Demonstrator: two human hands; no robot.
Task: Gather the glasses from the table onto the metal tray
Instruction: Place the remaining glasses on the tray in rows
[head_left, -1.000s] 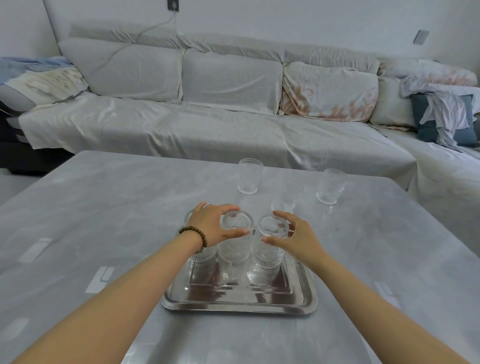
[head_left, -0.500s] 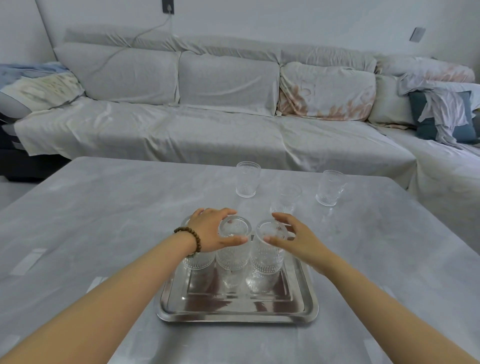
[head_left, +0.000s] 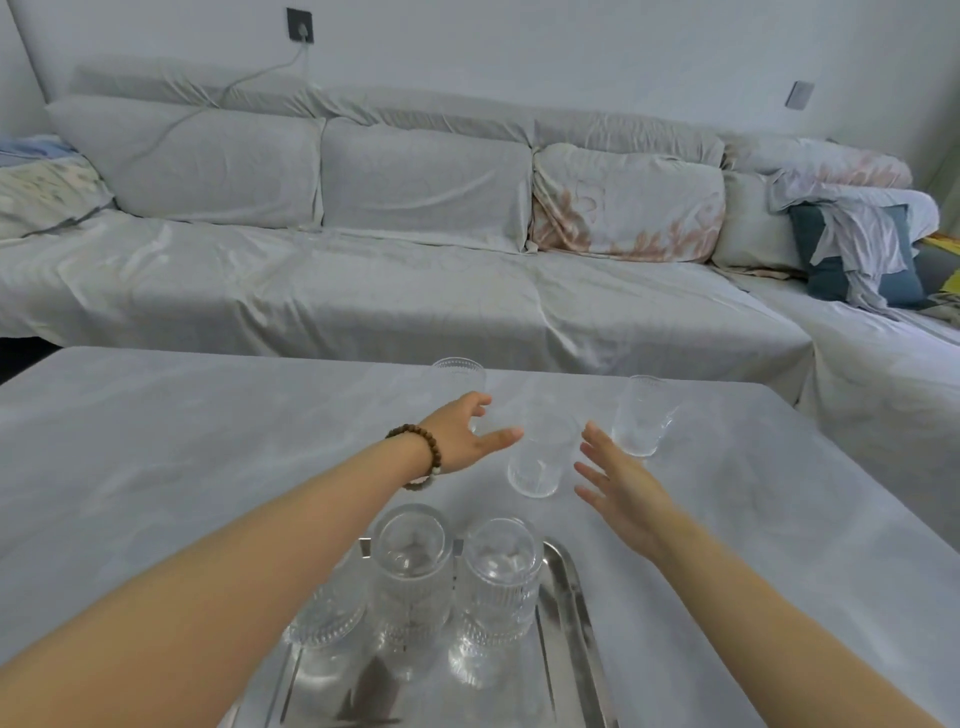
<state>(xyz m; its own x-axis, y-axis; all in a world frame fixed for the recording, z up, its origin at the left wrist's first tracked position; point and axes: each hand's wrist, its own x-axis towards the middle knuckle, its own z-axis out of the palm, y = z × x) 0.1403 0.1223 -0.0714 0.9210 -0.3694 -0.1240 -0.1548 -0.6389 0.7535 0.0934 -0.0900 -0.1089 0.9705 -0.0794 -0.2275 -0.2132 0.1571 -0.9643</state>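
Observation:
The metal tray (head_left: 571, 613) lies near the table's front edge. Three ribbed clear glasses stand on it: one in the middle (head_left: 410, 566), one to its right (head_left: 500, 577), and one at the left (head_left: 327, 618) half hidden under my left forearm. Three more clear glasses stand on the table beyond: a near one (head_left: 540, 457), a far left one (head_left: 460, 371) and a far right one (head_left: 641, 415). My left hand (head_left: 465, 434) is open, in front of the far left glass. My right hand (head_left: 618, 480) is open, between the near and far right glasses.
The grey marble-look table (head_left: 182, 441) stretches wide on both sides. Behind it runs a long sofa (head_left: 363, 270) under grey covers, with cushions and loose clothes (head_left: 857, 244) at the right corner.
Both hands let go of the two glasses on the tray and moved forward to the glasses on the table. The camera tilted closer, so the tray sits lower in view.

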